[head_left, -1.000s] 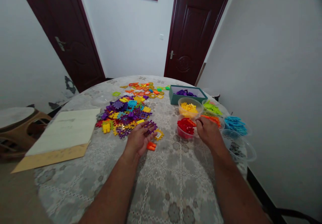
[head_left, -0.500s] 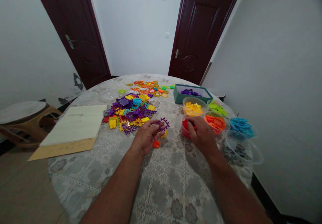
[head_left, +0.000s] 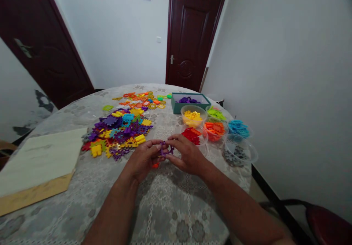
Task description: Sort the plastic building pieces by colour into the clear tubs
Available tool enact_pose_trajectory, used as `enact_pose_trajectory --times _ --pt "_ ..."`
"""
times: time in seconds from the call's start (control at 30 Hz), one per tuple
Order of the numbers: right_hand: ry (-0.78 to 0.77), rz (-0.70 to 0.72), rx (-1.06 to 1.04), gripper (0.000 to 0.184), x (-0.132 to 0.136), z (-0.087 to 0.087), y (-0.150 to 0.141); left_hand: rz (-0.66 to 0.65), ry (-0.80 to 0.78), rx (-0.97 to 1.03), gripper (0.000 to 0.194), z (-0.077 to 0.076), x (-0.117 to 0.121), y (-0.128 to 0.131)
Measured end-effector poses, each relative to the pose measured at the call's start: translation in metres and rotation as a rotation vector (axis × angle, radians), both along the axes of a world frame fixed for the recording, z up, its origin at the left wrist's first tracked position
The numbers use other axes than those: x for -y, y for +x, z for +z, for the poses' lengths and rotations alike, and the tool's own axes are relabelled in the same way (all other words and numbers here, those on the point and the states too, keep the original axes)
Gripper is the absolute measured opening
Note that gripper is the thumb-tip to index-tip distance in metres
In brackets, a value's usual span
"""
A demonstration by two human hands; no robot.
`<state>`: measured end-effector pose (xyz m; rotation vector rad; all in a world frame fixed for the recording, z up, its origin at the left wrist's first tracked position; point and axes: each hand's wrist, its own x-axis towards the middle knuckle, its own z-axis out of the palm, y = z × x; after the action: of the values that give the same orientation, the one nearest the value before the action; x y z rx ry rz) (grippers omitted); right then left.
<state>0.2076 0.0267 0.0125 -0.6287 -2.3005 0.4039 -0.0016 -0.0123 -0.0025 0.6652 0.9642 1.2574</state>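
My left hand (head_left: 142, 157) pinches a purple square-framed plastic building piece (head_left: 167, 150) with toothed edges in front of me. At the piece's right side are the fingertips and thumb of my right hand (head_left: 189, 156), closed on it. Part of the piece is hidden by the fingers. An orange-red piece (head_left: 155, 165) lies on the tablecloth just below my hands. To the left spreads a mixed pile of plastic pieces (head_left: 121, 127), mostly purple, yellow and blue. Just beyond my right hand stands a clear tub of red pieces (head_left: 193, 136).
Clear tubs hold yellow (head_left: 193, 117), lime (head_left: 216, 113), orange (head_left: 215, 129), blue (head_left: 238, 128) and grey pieces (head_left: 235, 153). Behind them is a green box (head_left: 176, 105) with purple pieces. More pieces (head_left: 141, 100) lie at the back; a cream sheet (head_left: 46, 157) covers the left side.
My right hand has left the tub of red pieces and come across to the purple piece in my left hand. The whole view has swung to the right.
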Motion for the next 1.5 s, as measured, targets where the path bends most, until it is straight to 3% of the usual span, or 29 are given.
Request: enact_pose_trajectory --times 0.2,0.53,0.67,0.77,0.87,0.97,1.07,1.17,1.23,1.3,1.4,1.5 --pt "0.036 0.020 -0.043 0.041 -0.005 0.002 0.004 0.011 -0.034 -0.088 0.032 0.005 0.000 0.002" --pt "0.099 -0.205 -0.167 0.037 -0.026 0.011 0.028 0.310 -0.061 -0.101 0.029 0.001 -0.005 -0.001" --pt "0.007 -0.317 -0.039 0.031 -0.031 0.021 0.042 0.371 -0.017 -0.152 0.035 -0.006 -0.005 -0.004" --pt "-0.043 -0.268 0.194 0.026 -0.041 0.041 0.049 0.426 0.012 -0.203 0.039 -0.008 -0.006 -0.004" --pt "0.012 -0.268 0.335 0.020 -0.075 0.068 0.048 0.465 0.033 -0.264 0.041 -0.010 -0.007 -0.005" --pt "0.093 -0.425 0.368 0.021 -0.134 0.088 0.041 0.490 0.047 -0.371 0.039 -0.014 -0.010 -0.008" --pt "0.163 -0.633 0.305 0.028 -0.193 0.097 0.035 0.507 0.059 -0.489 0.036 -0.018 -0.012 -0.012" --pt "0.243 -0.741 0.197 0.036 -0.222 0.098 0.029 0.511 0.065 -0.572 0.033 -0.019 -0.011 -0.016" --pt "0.272 -0.727 0.130 0.034 -0.214 0.094 0.021 0.517 0.073 -0.615 0.031 -0.018 -0.010 -0.018" --pt "0.260 -0.637 0.060 0.027 -0.181 0.083 0.008 0.523 0.088 -0.671 0.029 -0.018 -0.009 -0.019" --pt "0.179 -0.370 -0.033 0.023 -0.100 0.053 -0.015 0.545 0.103 -0.765 0.026 -0.016 -0.008 -0.019" --pt "0.142 -0.092 -0.024 0.022 -0.019 0.009 -0.029 0.580 0.118 -0.847 0.022 -0.015 -0.008 -0.017"
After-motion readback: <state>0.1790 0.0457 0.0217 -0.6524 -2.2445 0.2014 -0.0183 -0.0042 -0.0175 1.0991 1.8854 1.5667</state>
